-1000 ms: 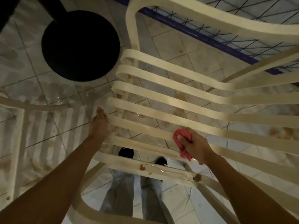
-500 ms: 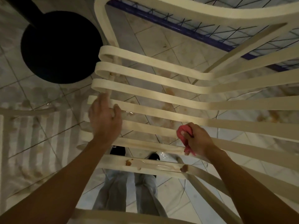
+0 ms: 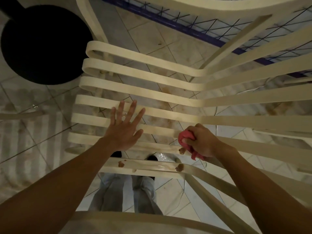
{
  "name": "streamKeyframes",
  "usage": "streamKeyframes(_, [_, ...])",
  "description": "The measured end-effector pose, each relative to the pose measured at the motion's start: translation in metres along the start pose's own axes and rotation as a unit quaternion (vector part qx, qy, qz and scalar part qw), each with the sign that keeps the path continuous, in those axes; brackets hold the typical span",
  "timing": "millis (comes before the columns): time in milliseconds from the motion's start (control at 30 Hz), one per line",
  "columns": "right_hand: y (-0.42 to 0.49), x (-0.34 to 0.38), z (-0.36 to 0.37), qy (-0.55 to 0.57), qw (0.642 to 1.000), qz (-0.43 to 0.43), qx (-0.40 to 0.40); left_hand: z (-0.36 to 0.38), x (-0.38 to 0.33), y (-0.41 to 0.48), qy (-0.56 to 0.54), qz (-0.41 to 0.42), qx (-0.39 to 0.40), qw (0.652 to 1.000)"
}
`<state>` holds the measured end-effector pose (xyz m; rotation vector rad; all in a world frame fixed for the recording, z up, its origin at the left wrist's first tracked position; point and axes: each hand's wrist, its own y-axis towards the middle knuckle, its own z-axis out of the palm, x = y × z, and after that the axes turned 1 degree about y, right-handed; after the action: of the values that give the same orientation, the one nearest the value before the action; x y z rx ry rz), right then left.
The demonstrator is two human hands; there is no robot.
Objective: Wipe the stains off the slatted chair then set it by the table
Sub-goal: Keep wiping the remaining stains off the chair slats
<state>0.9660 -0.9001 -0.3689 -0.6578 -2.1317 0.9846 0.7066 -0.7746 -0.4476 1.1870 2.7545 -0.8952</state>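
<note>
The slatted chair is right under you, between your face and the tiled floor. It fills the middle and the right side of what you see. Its top left corner is close to a big black round shape. I can't tell what that shape is.

Here is what could go wrong. If you shove the chair to the left, its corner could bump that black shape. If you lean hard on a thin slat, I think it could bend, or the chair could slide away from you. Brown blobs sit on the slat nearest to you, and another blob is further right on the same slat. Your cloth is not on them yet, so you might miss them. If you rub fast, the mess may smear along the slat or drip onto your legs below. The floor by your shoes looks shiny. It may be wet and slippery.

Now the hands. Your left hand is spread wide and flat, with straight fingers. It holds nothing. It lies on or just over the middle slats. I can't tell if it presses down. Your right hand is curled tight around a pink cloth, bunched into a ball. The cloth is against a slat, just above one more small brown spot.
</note>
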Motion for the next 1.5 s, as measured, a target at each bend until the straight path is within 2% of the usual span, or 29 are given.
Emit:
streamKeyframes(133, [0.002,0.001,0.013,-0.156,0.987,-0.015,-0.030,-0.001,0.001,0.001,-0.009,-0.003,0.004,1.000])
streamKeyframes(300, [0.003,0.004,0.036,-0.226,0.974,0.003,-0.025,-0.002,0.000,0.000,-0.011,-0.004,0.012,1.000])
streamKeyframes(533, [0.001,-0.005,0.056,-0.130,0.991,0.015,-0.038,-0.006,-0.002,-0.001,-0.009,-0.005,0.021,1.000])
streamKeyframes(733, [0.013,-0.001,0.044,-0.067,0.998,0.014,0.014,-0.001,0.001,-0.001,-0.005,-0.005,0.019,1.000])
streamKeyframes(867, [0.016,0.003,0.046,-0.038,0.999,0.012,0.013,-0.004,-0.002,0.001,-0.005,-0.005,0.040,0.999])
streamKeyframes(1067, [0.017,0.034,0.069,-0.055,0.998,-0.028,0.003,-0.002,0.000,0.001,-0.006,-0.008,0.032,0.999])
streamKeyframes(1300, [0.012,0.047,0.086,0.003,0.994,-0.106,-0.008,-0.003,-0.003,0.001,0.004,-0.014,0.041,0.999])
streamKeyframes(1400, [0.006,0.029,0.071,-0.002,0.997,-0.074,-0.018,-0.003,-0.002,0.002,0.010,-0.013,0.038,0.999])
streamKeyframes(1500, [0.004,0.009,0.055,-0.026,0.999,-0.035,0.012,-0.002,-0.001,0.003,0.016,-0.017,0.040,0.999])
